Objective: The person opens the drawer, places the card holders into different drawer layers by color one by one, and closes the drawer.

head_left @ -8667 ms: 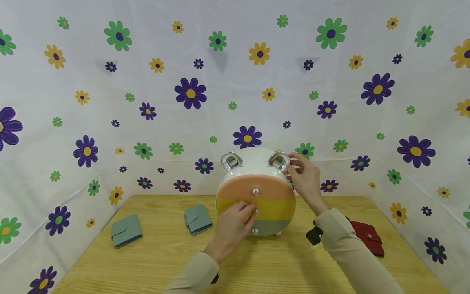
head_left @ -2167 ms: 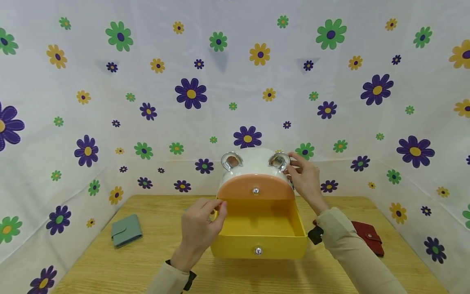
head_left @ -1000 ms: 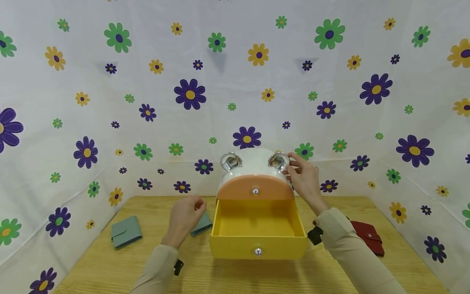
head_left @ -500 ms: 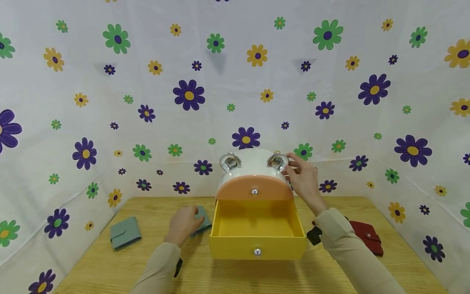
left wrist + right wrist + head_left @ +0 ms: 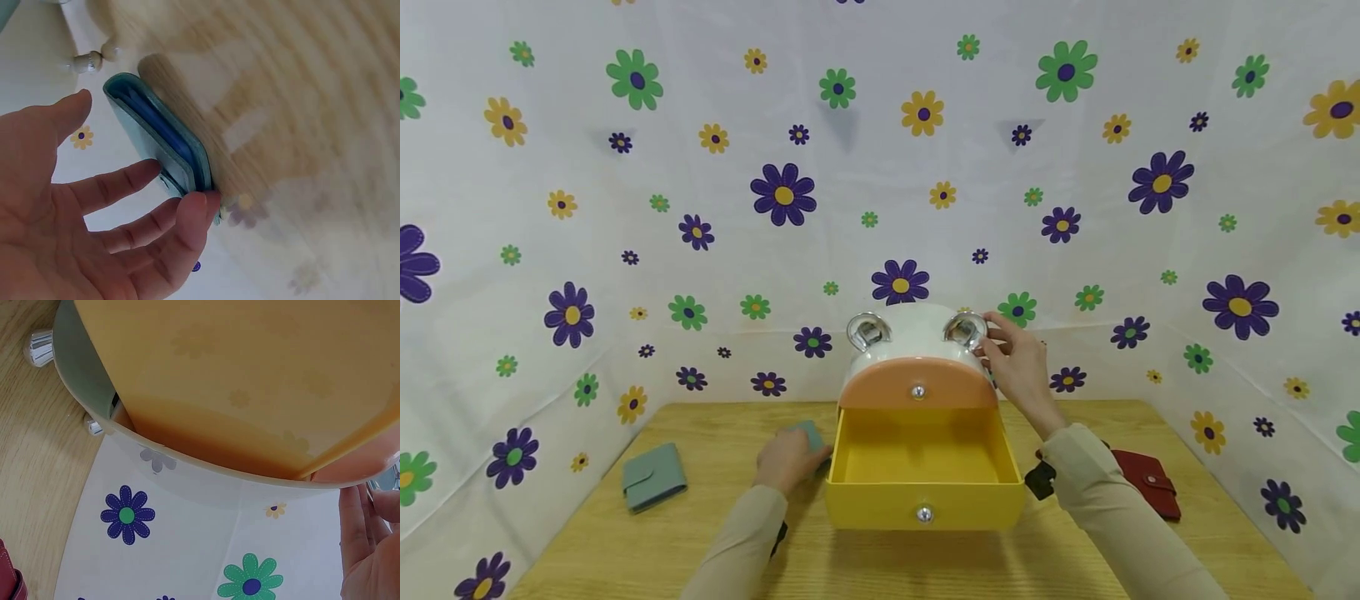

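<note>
A small teal wallet (image 5: 809, 435) lies on the table left of the drawer box (image 5: 917, 331), partly covered by my left hand (image 5: 785, 461) in the head view. The left wrist view has the folded wallet (image 5: 139, 132) with my left fingertips against its snap side and lower end, the thumb standing apart from it. The box is white with silver ears, and its yellow middle drawer (image 5: 880, 507) is pulled out with nothing in it. My right hand (image 5: 1021, 368) holds the box's right silver ear (image 5: 964, 328) between thumb and fingers; in the right wrist view the hand (image 5: 372, 553) shows beside the box's rim.
A larger grey-teal wallet (image 5: 655, 477) lies at the table's left. Partly behind the right sleeve sits a red wallet (image 5: 1150, 482). The wooden table (image 5: 715, 429) meets a flowered white curtain (image 5: 865, 167) at the back. The pulled-out drawer juts toward me.
The yellow drawer has come out since the earliest frame. My left hand has left the drawer, moved left, then come down onto the small teal wallet. My right hand keeps its place at the ear.
</note>
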Motion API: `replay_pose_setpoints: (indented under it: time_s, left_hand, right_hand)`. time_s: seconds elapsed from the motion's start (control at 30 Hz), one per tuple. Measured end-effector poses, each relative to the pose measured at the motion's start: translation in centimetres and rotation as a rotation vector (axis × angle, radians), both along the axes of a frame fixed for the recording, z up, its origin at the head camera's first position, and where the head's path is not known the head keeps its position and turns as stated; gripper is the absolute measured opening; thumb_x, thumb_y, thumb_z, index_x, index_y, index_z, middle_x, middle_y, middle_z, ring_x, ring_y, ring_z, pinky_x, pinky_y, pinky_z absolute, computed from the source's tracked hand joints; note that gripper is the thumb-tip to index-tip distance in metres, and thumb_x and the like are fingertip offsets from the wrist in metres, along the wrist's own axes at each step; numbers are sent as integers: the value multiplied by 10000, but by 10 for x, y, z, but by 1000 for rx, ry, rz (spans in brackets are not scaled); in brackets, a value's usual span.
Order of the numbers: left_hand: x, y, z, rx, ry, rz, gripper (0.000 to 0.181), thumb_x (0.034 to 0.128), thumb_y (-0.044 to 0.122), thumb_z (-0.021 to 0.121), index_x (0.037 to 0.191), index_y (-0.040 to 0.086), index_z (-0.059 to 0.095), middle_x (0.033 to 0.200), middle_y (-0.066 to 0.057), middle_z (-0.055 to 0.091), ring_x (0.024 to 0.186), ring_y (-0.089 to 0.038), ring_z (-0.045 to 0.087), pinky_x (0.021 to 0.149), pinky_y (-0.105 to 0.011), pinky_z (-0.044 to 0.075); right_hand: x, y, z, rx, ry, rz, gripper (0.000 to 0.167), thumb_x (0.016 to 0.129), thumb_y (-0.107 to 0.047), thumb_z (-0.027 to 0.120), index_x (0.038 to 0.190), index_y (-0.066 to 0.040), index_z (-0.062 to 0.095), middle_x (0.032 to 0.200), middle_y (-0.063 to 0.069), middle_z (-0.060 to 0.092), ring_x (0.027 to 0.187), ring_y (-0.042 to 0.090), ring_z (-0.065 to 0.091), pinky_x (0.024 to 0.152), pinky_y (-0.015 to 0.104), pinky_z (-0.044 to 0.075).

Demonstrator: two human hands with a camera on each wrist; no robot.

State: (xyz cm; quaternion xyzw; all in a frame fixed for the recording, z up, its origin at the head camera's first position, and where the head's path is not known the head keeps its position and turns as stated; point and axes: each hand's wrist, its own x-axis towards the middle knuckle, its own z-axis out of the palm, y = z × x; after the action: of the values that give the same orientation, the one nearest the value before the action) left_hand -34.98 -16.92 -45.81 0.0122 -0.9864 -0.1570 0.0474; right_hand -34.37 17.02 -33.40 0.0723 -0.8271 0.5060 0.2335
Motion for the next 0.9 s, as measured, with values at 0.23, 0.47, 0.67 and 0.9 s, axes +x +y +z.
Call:
replay_pose_setpoints:
  time_s: [0.23,0.47,0.67,0.9]
  left_hand:
    - [-4,4,0,-99,-45,34,448,864,541,647,797,111,540,850,-155,562,732,-265,559,571,-410,525]
    - [-9,2,2,-105,-79,42,540,782,550,717,936,39,634,915,-180,602,756,-269,557,616,-448,537]
    - [-9,-2,3,-10,-66,-6,630,687,376,842,1102,-49,633,950,-209,600,806,-305,563,723,-506,545]
    - [-5,-6,0,81,-54,-32,583,652,221,846,1083,-90,606,988,-241,547,844,-331,548,771,-499,522]
  right_hand:
    - [0,-1,0,4,5,5,400,986,-92,565,1381,-149,549,1230,194,657,893,285,712,760,337,595]
    - [-1,-1,2,11,-1,4,413,986,-102,570,1392,-169,543,1242,182,654,898,278,712,761,330,595]
    - [-1,0,4,17,-1,3,415,989,-111,569,1397,-175,538,1249,180,651,899,282,708,767,341,596]
    - [0,0,1,8,-9,1,409,988,-109,569,1392,-169,542,1231,175,658,893,274,708,763,336,597]
